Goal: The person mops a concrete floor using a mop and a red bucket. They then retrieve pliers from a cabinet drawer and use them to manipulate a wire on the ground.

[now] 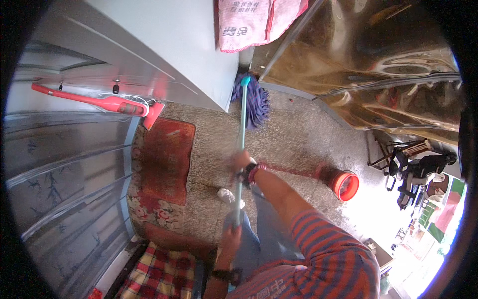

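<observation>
On the floor [303, 134], one mop [257, 105] rests its purple head beside one cabinet [199, 62]. Two hands, right [242, 160] above left [231, 240], wrap their fingers round its one pole [243, 122]. One orange bucket [340, 187] stands to the right.

A short-sleeved shirt [346, 254], striped orange-red and grey-blue with pale lettering, fills the lower right; blue jeans [275, 226] and a whitish shoe [225, 195] show near centre. The right hand [242, 160] has a black band [244, 176] and pinkish bracelet [255, 172] at its wrist; the left hand [230, 241], a dark wristband [227, 275].
</observation>
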`<state>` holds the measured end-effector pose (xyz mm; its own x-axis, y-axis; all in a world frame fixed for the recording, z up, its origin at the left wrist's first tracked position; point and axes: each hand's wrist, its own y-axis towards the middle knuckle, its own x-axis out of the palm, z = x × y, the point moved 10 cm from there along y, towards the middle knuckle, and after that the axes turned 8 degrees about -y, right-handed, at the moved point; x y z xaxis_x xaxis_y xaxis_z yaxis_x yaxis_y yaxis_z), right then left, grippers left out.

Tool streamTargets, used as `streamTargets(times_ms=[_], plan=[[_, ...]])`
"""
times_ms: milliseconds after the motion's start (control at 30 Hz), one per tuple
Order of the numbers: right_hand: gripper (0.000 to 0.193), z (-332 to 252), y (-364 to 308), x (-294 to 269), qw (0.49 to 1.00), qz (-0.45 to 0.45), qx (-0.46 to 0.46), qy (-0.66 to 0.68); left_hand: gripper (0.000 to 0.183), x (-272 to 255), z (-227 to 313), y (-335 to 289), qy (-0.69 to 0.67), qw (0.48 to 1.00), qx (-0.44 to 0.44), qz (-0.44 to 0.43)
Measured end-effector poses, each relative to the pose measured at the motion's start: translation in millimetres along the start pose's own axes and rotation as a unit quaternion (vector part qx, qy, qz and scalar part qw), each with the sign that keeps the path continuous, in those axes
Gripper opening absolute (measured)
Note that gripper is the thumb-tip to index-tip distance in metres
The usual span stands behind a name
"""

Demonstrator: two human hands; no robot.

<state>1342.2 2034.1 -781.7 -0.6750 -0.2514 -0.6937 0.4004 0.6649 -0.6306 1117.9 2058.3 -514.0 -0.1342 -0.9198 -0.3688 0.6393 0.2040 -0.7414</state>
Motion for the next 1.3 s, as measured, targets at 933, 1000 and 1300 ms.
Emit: streamTargets(times_ms=[933,1000,1300], plan=[[0.023,195.7,-284.2,8.2,0.615,0.260,0.131,0.733,0.032,121.8,238.8,-68.9,0.350,0.909,0.079,-0.214],[0.023,218.3,-313.2,38.3,0.404,0.162,0.197,0.878,0.032,152.4,277.6,-67.9,0.381,0.895,0.068,-0.221],[0.025,408.3,-521.0,189.7,0.221,0.313,0.255,0.888,0.029,404.6,394.2,-72.7,0.416,0.812,0.023,-0.409]])
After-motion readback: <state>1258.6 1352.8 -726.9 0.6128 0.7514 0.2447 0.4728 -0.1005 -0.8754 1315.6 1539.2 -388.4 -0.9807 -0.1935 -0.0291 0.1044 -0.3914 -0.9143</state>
